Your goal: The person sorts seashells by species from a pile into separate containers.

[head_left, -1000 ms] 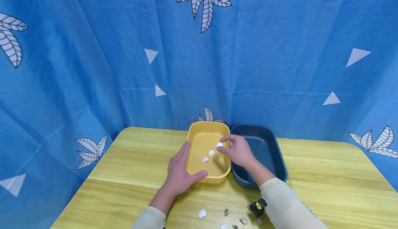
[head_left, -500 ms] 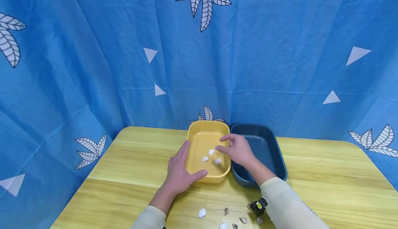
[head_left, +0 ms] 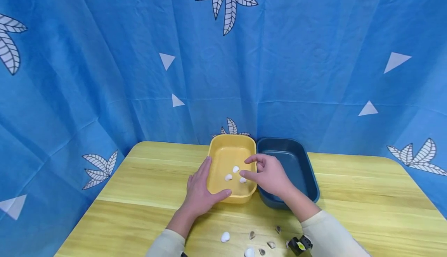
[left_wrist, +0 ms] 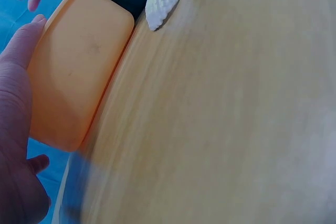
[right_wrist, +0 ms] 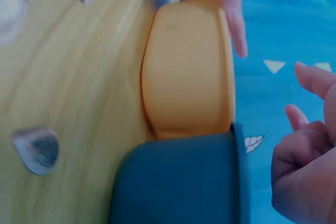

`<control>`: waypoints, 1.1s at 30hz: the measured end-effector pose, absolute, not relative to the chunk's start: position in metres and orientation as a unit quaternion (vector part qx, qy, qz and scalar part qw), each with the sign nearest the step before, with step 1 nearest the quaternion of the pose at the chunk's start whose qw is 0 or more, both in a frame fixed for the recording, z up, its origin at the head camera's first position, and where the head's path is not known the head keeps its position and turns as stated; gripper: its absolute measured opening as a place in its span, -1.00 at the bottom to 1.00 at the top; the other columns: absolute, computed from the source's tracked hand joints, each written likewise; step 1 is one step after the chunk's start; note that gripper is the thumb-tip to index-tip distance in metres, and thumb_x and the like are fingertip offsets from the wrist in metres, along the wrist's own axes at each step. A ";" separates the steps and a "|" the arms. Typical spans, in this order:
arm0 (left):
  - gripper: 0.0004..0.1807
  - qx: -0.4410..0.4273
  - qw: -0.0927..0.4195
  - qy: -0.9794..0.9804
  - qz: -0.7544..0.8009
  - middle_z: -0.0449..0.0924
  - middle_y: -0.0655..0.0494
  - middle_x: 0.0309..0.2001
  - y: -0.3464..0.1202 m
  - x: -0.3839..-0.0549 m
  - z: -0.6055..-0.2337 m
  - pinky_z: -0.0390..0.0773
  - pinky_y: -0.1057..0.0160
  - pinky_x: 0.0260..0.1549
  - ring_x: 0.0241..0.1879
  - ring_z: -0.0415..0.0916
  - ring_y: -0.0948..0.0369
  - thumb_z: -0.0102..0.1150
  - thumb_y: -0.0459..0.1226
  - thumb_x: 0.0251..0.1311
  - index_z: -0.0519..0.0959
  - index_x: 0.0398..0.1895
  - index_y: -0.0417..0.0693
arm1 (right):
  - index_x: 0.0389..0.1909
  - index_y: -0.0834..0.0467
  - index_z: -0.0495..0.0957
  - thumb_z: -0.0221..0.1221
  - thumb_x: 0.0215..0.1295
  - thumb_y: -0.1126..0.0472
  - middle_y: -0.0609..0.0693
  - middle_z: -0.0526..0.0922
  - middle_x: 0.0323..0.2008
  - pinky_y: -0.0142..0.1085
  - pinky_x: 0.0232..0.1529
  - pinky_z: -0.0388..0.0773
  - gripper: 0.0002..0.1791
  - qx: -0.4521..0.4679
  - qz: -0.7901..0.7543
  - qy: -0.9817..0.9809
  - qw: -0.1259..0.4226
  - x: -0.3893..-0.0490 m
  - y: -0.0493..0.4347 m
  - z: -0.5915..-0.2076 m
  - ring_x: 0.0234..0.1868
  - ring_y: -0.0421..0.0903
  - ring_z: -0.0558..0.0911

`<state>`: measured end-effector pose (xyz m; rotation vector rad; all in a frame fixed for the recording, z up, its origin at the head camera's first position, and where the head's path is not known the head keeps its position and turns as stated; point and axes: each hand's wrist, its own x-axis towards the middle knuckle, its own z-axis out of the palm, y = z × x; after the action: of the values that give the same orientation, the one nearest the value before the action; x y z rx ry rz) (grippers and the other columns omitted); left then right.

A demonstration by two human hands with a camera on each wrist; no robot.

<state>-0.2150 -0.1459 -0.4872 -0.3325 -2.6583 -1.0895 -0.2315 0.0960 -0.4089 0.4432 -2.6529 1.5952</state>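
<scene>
Three white seashells lie on the floor of the yellow box: a far shell [head_left: 236, 169], a left shell [head_left: 228, 177] and a right shell [head_left: 242, 180] partly under the right thumb in the head view. My left hand [head_left: 200, 195] rests against the yellow box [head_left: 232, 154], fingers along its left side and thumb over its near rim. Over that box's right edge hovers my right hand [head_left: 274, 173], thumb and index finger apart, holding nothing. In the right wrist view, the fingers [right_wrist: 315, 80] show beyond the boxes with a gap between them.
A dark blue box [head_left: 293, 160] stands right beside the yellow one. Nearer the person lie white shells, one at the left [head_left: 225, 237], and several small brownish shells, including a brownish shell [head_left: 271, 245]. Behind the table hangs a blue curtain [head_left: 314, 75].
A second ago the right hand pinched a white shell above the yellow box; it let go, and the shell dropped inside. The right forearm has since shifted slightly right. The left hand stayed put.
</scene>
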 end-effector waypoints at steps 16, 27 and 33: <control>0.28 -0.107 0.116 -0.916 -0.369 -0.13 0.31 0.58 -0.145 -0.214 -0.486 -0.18 -0.26 0.37 0.50 -0.06 0.08 0.42 0.28 -0.07 -0.08 0.63 0.10 | -0.22 0.05 0.67 0.53 0.01 0.01 -0.17 0.10 -0.74 -0.34 -0.62 0.19 -0.64 0.171 0.510 -0.843 -0.004 -0.177 0.105 -0.417 -0.71 -0.23 0.10; 0.31 -0.114 0.123 -0.915 -0.368 -0.11 0.25 0.58 -0.145 -0.214 -0.486 -0.16 -0.28 0.36 0.50 -0.05 0.05 0.34 0.39 -0.09 -0.08 0.63 0.08 | -0.20 0.07 0.68 0.52 0.03 0.04 -0.20 0.14 -0.74 -0.40 -0.60 0.28 -0.65 0.182 0.512 -0.838 -0.044 -0.142 0.109 -0.434 -0.71 -0.28 0.14; 0.30 -0.117 0.127 -0.912 -0.373 -0.10 0.21 0.58 -0.145 -0.212 -0.483 -0.17 -0.29 0.36 0.50 -0.04 0.02 0.37 0.35 -0.09 -0.07 0.63 0.04 | -0.20 0.10 0.64 0.52 0.02 0.01 -0.20 0.12 -0.73 -0.36 -0.63 0.33 -0.61 0.189 0.515 -0.832 -0.087 -0.126 0.111 -0.446 -0.71 -0.29 0.15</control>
<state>-0.2118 -0.1454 -0.4835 -0.3404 -2.6523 -1.0853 -0.1264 0.1107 -0.4456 0.6290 -2.7674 1.7139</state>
